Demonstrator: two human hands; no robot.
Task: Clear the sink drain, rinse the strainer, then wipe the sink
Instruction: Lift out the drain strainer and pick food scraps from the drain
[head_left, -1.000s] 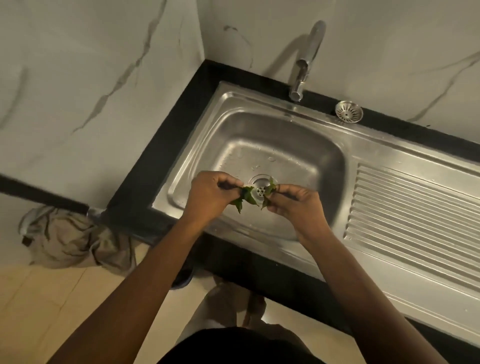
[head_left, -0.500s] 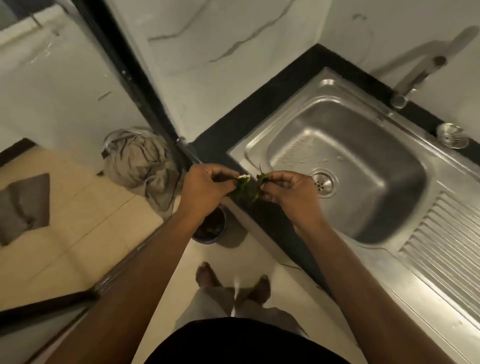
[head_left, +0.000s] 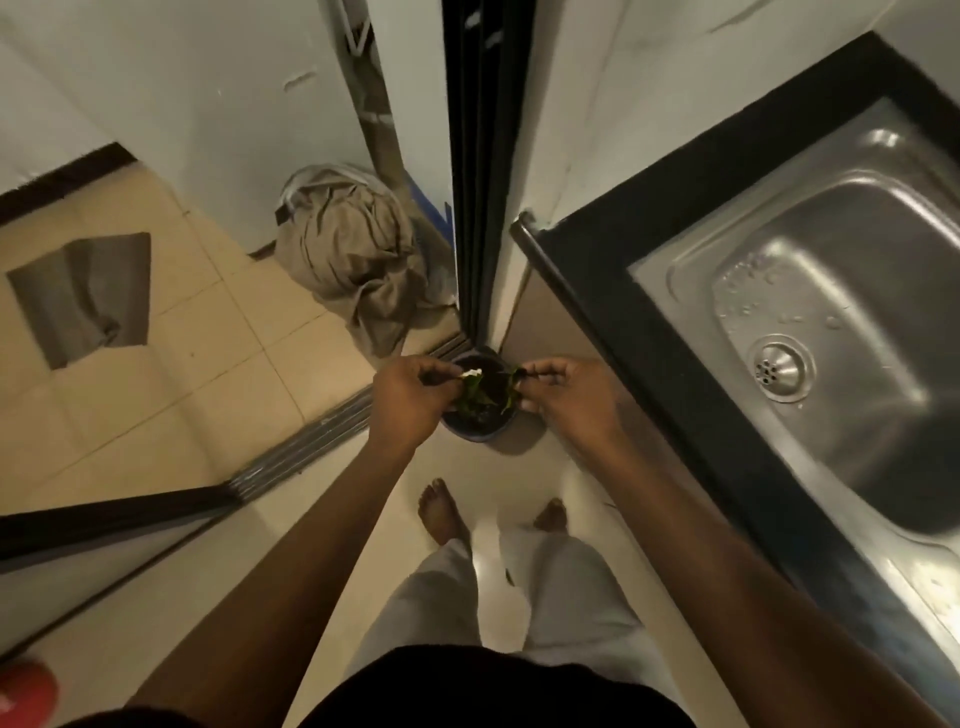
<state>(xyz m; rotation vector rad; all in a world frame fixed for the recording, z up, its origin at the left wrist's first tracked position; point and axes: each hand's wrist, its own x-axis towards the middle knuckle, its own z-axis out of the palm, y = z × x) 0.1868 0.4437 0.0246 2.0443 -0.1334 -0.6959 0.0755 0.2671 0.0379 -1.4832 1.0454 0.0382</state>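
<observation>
As the person stands barefoot beside the counter, both hands hang above a small round bin (head_left: 475, 435) on the floor, well left of the sink (head_left: 857, 249). The left hand (head_left: 410, 400) pinches green leaves (head_left: 474, 391) and a white scrap between thumb and fingertips. The right hand (head_left: 571, 400) pinches another leaf the same way, so the scraps dangle over the bin's mouth. In the basin, the drain (head_left: 777, 370) shows its metal grate among water drops. A crumpled cloth (head_left: 353, 260) lies by the wall.

Beige tiled floor (head_left: 208, 338), white marbled walls (head_left: 182, 78) — dark door frame (head_left: 488, 156), dim warm light
</observation>
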